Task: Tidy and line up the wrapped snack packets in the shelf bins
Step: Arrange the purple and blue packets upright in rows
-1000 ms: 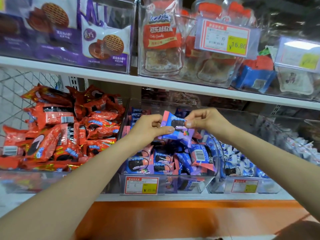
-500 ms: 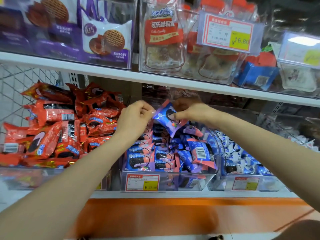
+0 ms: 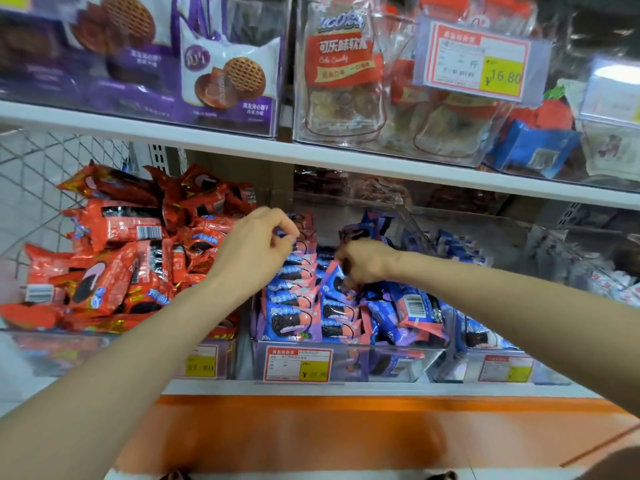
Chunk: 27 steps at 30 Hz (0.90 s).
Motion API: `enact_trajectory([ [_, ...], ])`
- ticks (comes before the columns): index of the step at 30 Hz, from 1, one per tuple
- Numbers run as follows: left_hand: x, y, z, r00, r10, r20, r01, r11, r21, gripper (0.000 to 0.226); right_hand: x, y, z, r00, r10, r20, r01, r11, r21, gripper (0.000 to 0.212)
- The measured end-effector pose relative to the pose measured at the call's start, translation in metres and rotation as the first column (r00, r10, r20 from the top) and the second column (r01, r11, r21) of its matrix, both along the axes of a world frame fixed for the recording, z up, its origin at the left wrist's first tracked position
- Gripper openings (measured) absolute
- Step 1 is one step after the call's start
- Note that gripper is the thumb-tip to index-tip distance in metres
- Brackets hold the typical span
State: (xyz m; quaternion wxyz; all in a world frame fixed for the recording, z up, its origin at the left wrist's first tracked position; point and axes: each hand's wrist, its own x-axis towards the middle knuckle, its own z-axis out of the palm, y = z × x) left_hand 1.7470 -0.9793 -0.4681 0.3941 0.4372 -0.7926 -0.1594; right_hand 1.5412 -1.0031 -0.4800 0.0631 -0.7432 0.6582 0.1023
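A clear middle bin [image 3: 384,367] holds blue-and-pink cookie packets [image 3: 294,310], the left ones standing in a neat row front to back. My left hand [image 3: 254,249] is over the back of that row, its curled fingertips pinching the top edge of a packet [image 3: 281,232]. A little to the right, my right hand [image 3: 365,261] is knuckles-up and grips a tilted blue-and-pink packet [image 3: 333,284], pushed down among the second row. Loose packets [image 3: 412,306] lie jumbled on the bin's right side.
To the left, a bin is heaped with red cookie packets [image 3: 131,268]. The bin on the right holds blue-and-white packets [image 3: 485,336]. A white shelf board [image 3: 242,142] with more bins runs close overhead. Price tags [image 3: 298,363] hang on the bin fronts.
The packet that both hands held up in the air has gone down into the middle bin. My hands have parted: the left is now at the left row, the right low among the packets.
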Motion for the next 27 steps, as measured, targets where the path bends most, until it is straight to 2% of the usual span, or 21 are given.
enact_trajectory([
  [2, 0.001, 0.001, -0.004, 0.99, -0.072, 0.122, 0.071, 0.997, 0.013, 0.006, 0.002, -0.001, -0.004, 0.999, 0.024, 0.025, -0.024, 0.999, 0.024, 0.028],
  [4, 0.001, 0.004, -0.006, 0.961, -0.106, 0.254, 0.114, 0.993, -0.014, 0.008, 0.004, -0.003, -0.003, 0.998, 0.043, 0.055, -0.049, 0.994, 0.094, 0.036],
  [6, 0.001, 0.005, -0.007, 0.94, -0.112, 0.323, 0.13, 0.991, -0.036, 0.01, 0.005, -0.005, -0.002, 0.995, 0.068, 0.068, -0.077, 0.986, 0.149, 0.044],
  [11, 0.001, 0.003, -0.006, 0.944, -0.103, 0.314, 0.12, 0.992, -0.037, 0.01, 0.004, -0.008, -0.008, 0.992, 0.116, 0.058, -0.121, 0.989, 0.081, 0.037],
  [15, 0.0, 0.004, -0.006, 0.943, -0.106, 0.316, 0.123, 0.992, -0.035, 0.009, 0.006, -0.011, -0.012, 0.987, 0.14, -0.075, -0.132, 0.986, 0.104, 0.036],
  [18, 0.002, 0.004, -0.005, 0.94, -0.113, 0.321, 0.127, 0.992, -0.023, 0.01, 0.004, -0.014, -0.009, 0.998, 0.056, 0.005, -0.056, 0.986, 0.158, 0.034],
  [20, 0.002, 0.005, -0.005, 0.937, -0.108, 0.332, 0.121, 0.992, -0.019, 0.011, 0.004, -0.015, -0.01, 0.999, 0.033, 0.017, -0.035, 0.991, 0.128, 0.03],
  [24, 0.002, 0.005, -0.004, 0.934, -0.106, 0.341, 0.116, 0.993, -0.01, 0.011, 0.007, -0.015, -0.016, 0.987, 0.066, -0.148, -0.066, 0.998, 0.01, 0.03],
  [27, 0.002, 0.006, -0.004, 0.931, -0.11, 0.348, 0.119, 0.993, -0.004, 0.011, 0.006, -0.013, -0.015, 0.986, 0.08, -0.149, -0.08, 0.997, 0.008, 0.026],
])
